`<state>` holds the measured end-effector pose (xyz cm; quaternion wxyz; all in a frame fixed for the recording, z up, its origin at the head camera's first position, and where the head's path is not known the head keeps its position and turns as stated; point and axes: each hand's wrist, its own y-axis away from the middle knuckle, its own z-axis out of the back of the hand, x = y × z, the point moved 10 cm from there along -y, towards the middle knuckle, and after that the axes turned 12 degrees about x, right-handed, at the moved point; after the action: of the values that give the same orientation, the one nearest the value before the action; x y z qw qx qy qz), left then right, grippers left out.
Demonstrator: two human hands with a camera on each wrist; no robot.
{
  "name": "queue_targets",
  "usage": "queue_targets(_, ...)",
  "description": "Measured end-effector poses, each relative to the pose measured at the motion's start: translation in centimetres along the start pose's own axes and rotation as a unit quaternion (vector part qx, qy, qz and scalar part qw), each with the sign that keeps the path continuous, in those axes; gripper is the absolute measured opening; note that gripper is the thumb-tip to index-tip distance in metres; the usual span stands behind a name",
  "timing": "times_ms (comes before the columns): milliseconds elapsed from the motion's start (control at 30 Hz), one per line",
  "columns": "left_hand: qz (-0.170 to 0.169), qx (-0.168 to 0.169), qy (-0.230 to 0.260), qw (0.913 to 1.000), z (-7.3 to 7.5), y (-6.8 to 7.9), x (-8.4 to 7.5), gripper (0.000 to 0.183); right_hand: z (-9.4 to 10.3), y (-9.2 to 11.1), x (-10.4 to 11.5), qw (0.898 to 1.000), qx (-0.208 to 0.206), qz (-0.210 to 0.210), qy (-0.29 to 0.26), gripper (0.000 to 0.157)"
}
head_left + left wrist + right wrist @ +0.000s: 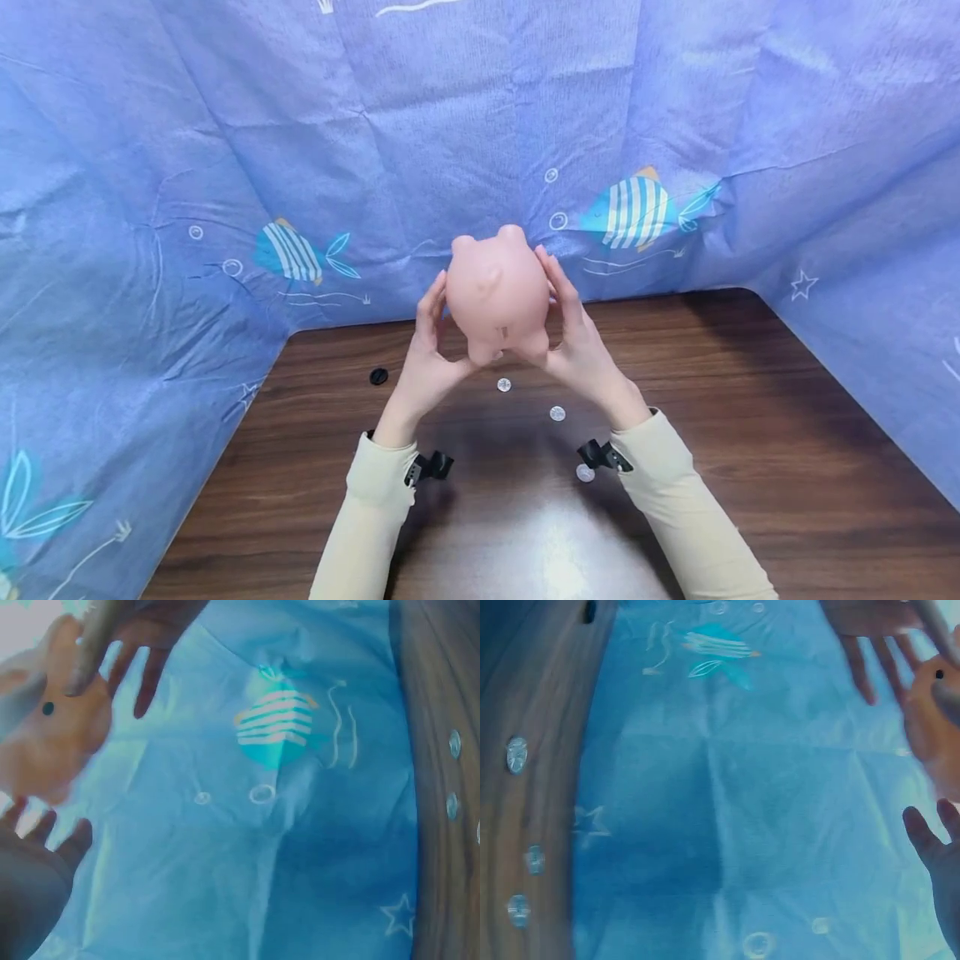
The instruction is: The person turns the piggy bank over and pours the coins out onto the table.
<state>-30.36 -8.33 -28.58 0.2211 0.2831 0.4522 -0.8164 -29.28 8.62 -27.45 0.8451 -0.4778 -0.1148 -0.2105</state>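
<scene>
Both hands hold a pink piggy bank (497,292) up above the table, its curly tail side turned toward the head camera. My left hand (431,362) grips its left side, with the thumb under the lower body. My right hand (588,358) grips the opposite side, its fingers reaching up along the body and the thumb beneath. One small black eye of the piggy bank (75,739) shows in the left wrist view. Below it on the tabletop lie several silver coins, among them a coin (504,385), another coin (557,413) and a coin (585,473) near the right wrist.
A small black round disc (378,377) lies on the dark wooden table (750,433), left of the hands. Blue cloth (450,150) printed with fish hangs behind the table and along both sides. Each wrist wears a black strap with a small camera (441,465).
</scene>
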Motion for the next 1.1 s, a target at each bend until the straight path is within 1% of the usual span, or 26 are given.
queue_targets(33,0.007,0.003,-0.005,1.0000,-0.2,0.1,0.4,0.114,-0.4,0.2,-0.6,1.000,0.008,-0.012,-0.016,0.116)
queue_targets(67,0.025,0.006,0.005,0.9997,-0.5,0.2,1.2,0.115,-1.0,0.4,-1.7,0.999,0.019,-0.043,-0.026,0.116)
queue_targets(100,0.056,0.012,0.020,0.9981,-1.0,0.3,2.5,0.114,-1.7,0.8,-3.1,0.994,0.035,-0.088,-0.047,0.117)
queue_targets(133,0.097,0.019,0.036,0.9945,-1.5,0.4,4.0,0.112,-2.5,1.3,-4.8,0.986,0.055,-0.139,-0.076,0.117)
queue_targets(167,0.141,0.027,0.067,0.9874,-2.1,0.6,5.7,0.107,-3.5,1.9,-6.3,0.973,0.077,-0.189,-0.111,0.115)
queue_targets(200,0.181,0.039,0.103,0.9772,-3.0,0.9,7.4,0.100,-4.5,2.8,-7.9,0.954,0.099,-0.241,-0.148,0.113)
queue_targets(233,0.225,0.050,0.132,0.9641,-3.8,1.4,9.0,0.094,-5.5,3.7,-9.1,0.932,0.122,-0.288,-0.181,0.109)
queue_targets(300,0.297,0.076,0.156,0.9388,-5.1,2.6,11.5,0.082,-7.1,5.4,-10.9,0.891,0.160,-0.361,-0.225,0.103)
queue_targets(333,0.321,0.087,0.159,0.9297,-5.6,3.0,12.3,0.077,-7.7,6.1,-11.5,0.875,0.174,-0.382,-0.243,0.099)
queue_targets(367,0.336,0.094,0.168,0.9220,-5.9,3.4,12.9,0.073,-8.1,6.6,-11.8,0.863,0.184,-0.397,-0.253,0.097)
queue_targets(400,0.346,0.100,0.167,0.9178,-6.1,3.6,13.1,0.071,-8.3,6.9,-12.0,0.853,0.189,-0.410,-0.262,0.096)
queue_targets(467,0.354,0.095,0.161,0.9162,-5.8,3.7,13.2,0.071,-8.4,7.0,-12.1,0.846,0.190,-0.416,-0.274,0.097)
queue_targets(633,0.359,0.092,0.156,0.9155,-5.4,3.4,13.1,0.074,-8.5,6.8,-12.3,0.838,0.190,-0.422,-0.288,0.100)
queue_targets(700,0.358,0.093,0.151,0.9167,-5.3,3.5,13.1,0.074,-8.7,6.7,-12.2,0.840,0.194,-0.422,-0.282,0.100)
queue_targets(733,0.350,0.087,0.159,0.9190,-5.2,3.4,12.9,0.075,-8.5,6.4,-12.0,0.847,0.191,-0.417,-0.270,0.102)
queue_targets(767,0.338,0.077,0.162,0.9241,-4.9,3.2,12.4,0.077,-8.1,5.9,-11.6,0.859,0.184,-0.404,-0.256,0.104)
queue_targets(800,0.317,0.062,0.165,0.9318,-4.5,2.9,11.8,0.080,-7.6,5.3,-11.0,0.876,0.173,-0.384,-0.235,0.106)
queue_targets(833,0.288,0.044,0.163,0.9427,-3.9,2.5,10.7,0.085,-6.8,4.5,-10.3,0.895,0.154,-0.357,-0.218,0.108)
queue_targets(867,0.250,0.024,0.149,0.9564,-3.2,2.0,9.4,0.090,-5.8,3.6,-9.2,0.917,0.131,-0.323,-0.195,0.109)
queue_targets(900,0.204,0.008,0.132,0.9700,-2.6,1.4,7.6,0.096,-4.7,2.7,-7.9,0.937,0.104,-0.280,-0.183,0.110)
queue_targets(933,0.156,-0.006,0.109,0.9817,-1.9,1.0,5.7,0.102,-3.6,1.8,-6.5,0.955,0.077,-0.234,-0.166,0.111)
queue_targets(967,0.110,-0.017,0.070,0.9913,-1.3,0.6,3.7,0.107,-2.6,1.2,-4.9,0.968,0.054,-0.186,-0.158,0.112)
queue_targets(1000,0.065,-0.023,0.034,0.9970,-0.9,0.4,1.9,0.112,-1.7,0.7,-3.5,0.978,0.036,-0.141,-0.151,0.112)
queue_targets(1033,0.027,-0.028,-0.001,0.9993,-0.6,0.3,0.2,0.115,-1.0,0.4,-2.2,0.984,0.023,-0.098,-0.149,0.112)
queue_targets(1067,-0.002,-0.028,-0.028,0.9992,-0.5,0.3,-0.9,0.117,-0.6,0.2,-1.4,0.987,0.015,-0.067,-0.147,0.111)
queue_targets(1100,-0.018,-0.026,-0.043,0.9986,-0.5,0.2,-1.4,0.118,-0.4,0.2,-1.0,0.987,0.010,-0.049,-0.151,0.111)
